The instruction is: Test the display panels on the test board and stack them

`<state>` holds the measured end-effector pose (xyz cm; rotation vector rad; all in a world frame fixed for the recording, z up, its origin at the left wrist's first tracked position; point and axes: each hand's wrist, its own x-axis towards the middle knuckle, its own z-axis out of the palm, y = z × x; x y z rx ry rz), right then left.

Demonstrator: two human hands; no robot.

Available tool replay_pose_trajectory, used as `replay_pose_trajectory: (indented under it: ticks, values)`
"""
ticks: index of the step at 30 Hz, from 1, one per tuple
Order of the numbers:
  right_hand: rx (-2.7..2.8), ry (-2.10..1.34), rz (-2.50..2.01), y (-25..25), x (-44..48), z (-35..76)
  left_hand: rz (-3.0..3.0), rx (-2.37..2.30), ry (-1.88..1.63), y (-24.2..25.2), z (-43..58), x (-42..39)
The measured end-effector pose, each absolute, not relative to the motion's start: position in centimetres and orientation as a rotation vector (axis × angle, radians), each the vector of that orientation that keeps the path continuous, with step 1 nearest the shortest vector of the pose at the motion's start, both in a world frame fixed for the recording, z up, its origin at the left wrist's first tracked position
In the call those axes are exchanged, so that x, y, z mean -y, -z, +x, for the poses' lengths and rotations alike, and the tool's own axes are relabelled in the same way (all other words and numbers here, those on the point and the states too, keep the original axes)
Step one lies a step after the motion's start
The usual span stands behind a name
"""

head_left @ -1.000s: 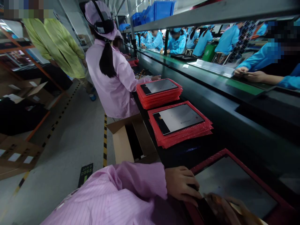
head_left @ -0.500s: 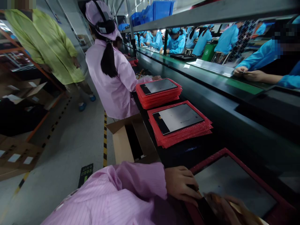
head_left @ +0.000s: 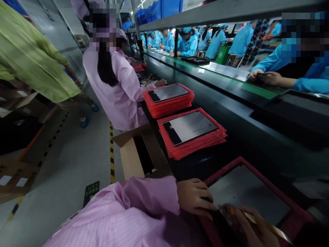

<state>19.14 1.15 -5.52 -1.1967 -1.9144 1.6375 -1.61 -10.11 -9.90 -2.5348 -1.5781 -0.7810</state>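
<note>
In front of me, a display panel (head_left: 246,192) with a grey face and a black strip lies on a red sheet (head_left: 295,219). At the panel's near left corner is my left hand (head_left: 195,197), its fingers bent together and closed on the edge. My right hand (head_left: 253,226), partly blurred, is over the black strip, closed around a slim gold-coloured tool (head_left: 253,218) whose exact kind I cannot make out. The two hands are close but apart. Behind the panel, a second display panel (head_left: 191,127) tops a stack of red bubble-wrap sheets (head_left: 177,153).
A further red stack (head_left: 167,106) bears another panel. An open cardboard box (head_left: 131,157) stands left of the bench. One co-worker in pink (head_left: 110,92) sits ahead; a person in yellow-green (head_left: 38,61) is on the left. The conveyor (head_left: 218,99) runs along the right.
My view has shifted slightly, moving the stacks a little left in it. Both hands stay at the panel's near edge. The person in yellow-green appears closer to the left edge.
</note>
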Motion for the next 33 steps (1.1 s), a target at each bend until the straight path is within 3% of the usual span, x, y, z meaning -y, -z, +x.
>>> replay_pose_trajectory:
  ticks: [10, 23, 33]
  values:
    - [2.073, -1.35, -1.142, 4.3, 0.3, 18.6, -2.514, 1.566, 0.843, 8.5, -1.6, 10.8]
    - [1.989, -1.449, -1.115, 4.2, 0.8, 18.5, -2.611, 1.68, 0.804, 7.4, -1.6, 11.2]
    - [1.76, -1.641, -1.172, 4.3, 0.7, 17.9, -2.497, 1.491, 1.013, 6.8, -1.7, 11.2]
